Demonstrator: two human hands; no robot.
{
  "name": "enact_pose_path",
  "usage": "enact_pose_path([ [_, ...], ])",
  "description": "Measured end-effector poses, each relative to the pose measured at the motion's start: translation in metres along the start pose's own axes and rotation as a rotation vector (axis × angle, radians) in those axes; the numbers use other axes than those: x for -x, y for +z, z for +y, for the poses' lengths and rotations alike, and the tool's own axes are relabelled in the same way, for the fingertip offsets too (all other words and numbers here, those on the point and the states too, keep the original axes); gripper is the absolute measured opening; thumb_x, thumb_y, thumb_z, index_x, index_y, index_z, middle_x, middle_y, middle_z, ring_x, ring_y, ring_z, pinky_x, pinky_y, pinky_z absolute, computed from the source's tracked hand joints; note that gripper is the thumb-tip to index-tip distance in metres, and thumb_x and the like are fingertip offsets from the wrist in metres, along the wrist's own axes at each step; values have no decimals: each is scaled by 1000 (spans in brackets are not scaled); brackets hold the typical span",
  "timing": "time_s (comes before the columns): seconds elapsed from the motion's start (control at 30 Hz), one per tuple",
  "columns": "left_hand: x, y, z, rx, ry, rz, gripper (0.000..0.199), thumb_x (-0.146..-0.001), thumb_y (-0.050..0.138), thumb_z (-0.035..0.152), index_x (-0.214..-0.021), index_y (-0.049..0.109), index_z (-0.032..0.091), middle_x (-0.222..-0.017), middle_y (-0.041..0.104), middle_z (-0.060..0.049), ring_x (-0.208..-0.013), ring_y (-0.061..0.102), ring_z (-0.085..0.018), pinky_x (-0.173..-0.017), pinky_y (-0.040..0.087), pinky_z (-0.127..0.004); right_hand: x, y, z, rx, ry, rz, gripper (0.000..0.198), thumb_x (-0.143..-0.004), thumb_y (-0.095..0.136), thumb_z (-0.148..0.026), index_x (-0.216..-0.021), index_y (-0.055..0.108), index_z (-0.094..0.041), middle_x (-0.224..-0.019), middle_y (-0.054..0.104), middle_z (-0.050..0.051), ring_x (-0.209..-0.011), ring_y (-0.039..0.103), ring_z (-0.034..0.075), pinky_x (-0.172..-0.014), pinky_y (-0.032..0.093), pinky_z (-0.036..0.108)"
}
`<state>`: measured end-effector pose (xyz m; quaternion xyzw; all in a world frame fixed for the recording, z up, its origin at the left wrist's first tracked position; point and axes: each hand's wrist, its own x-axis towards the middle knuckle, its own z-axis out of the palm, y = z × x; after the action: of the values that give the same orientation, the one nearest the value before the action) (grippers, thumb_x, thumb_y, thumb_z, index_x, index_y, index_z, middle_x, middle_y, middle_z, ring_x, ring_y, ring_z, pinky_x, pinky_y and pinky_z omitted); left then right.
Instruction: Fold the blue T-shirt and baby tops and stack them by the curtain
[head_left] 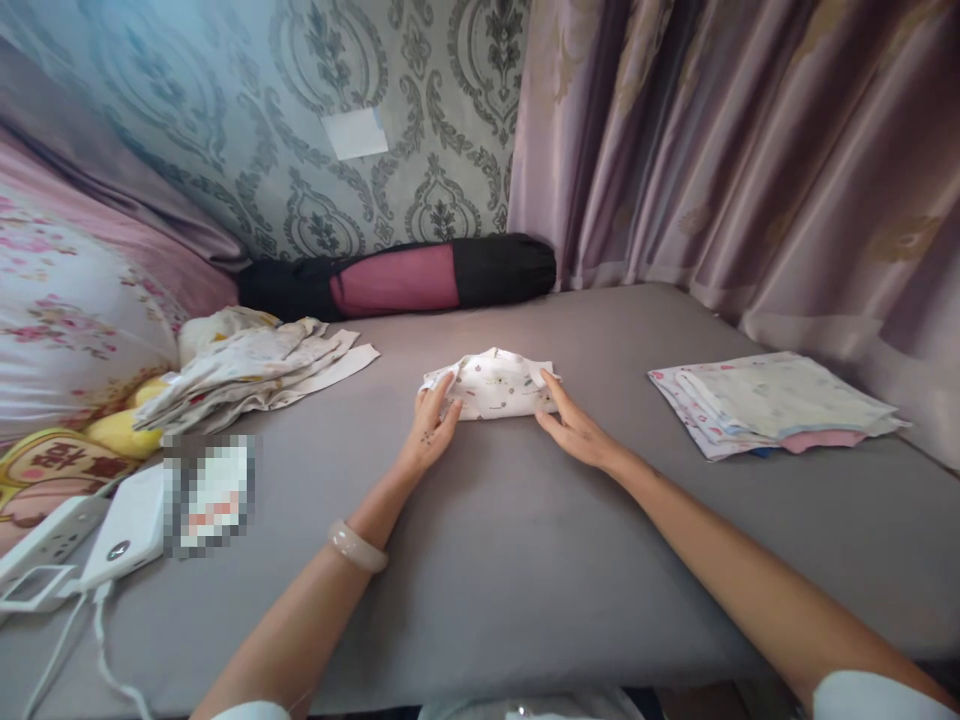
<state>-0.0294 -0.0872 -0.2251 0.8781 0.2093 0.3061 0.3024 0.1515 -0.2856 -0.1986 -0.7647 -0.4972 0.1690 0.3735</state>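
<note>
A small white shirt (501, 388) with a scattered little print lies folded into a compact bundle on the grey sheet, its neckline towards the wall. At its left end my left hand (435, 425) grips the edge, thumb on the near side and fingers along the end. My right hand (574, 425) holds the right end the same way, index finger up along the side. Some fingertips are hidden behind or under the cloth. A pale bangle (358, 547) circles my left wrist.
To the right lies a stack of folded cloths (787, 400); to the left, a loose pile of garments (255, 365). A white power bank (131, 525) and power strip (52, 540) with cables sit at front left. A long black-and-maroon bag (397, 277) rests along the wall.
</note>
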Motion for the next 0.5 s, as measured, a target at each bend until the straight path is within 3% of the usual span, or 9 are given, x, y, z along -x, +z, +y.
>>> enact_pose_path([
  [0.2,-15,14,-15,-13,-93,29,49,-92,45,36,-139,44,21,-137,52,-13,-127,44,-25,-110,31,-46,-20,6,9,100,99,-23,68,-93,31,-38,-154,11,-18,-159,18,11,-147,14,25,-118,10,51],
  [0.5,-27,20,-27,31,-233,47,54,-84,53,29,-137,46,17,-136,52,-15,-125,47,-28,-105,38,-48,-32,14,21,184,145,-21,63,-95,24,-37,-154,11,-19,-159,21,12,-146,19,24,-117,13,51],
])
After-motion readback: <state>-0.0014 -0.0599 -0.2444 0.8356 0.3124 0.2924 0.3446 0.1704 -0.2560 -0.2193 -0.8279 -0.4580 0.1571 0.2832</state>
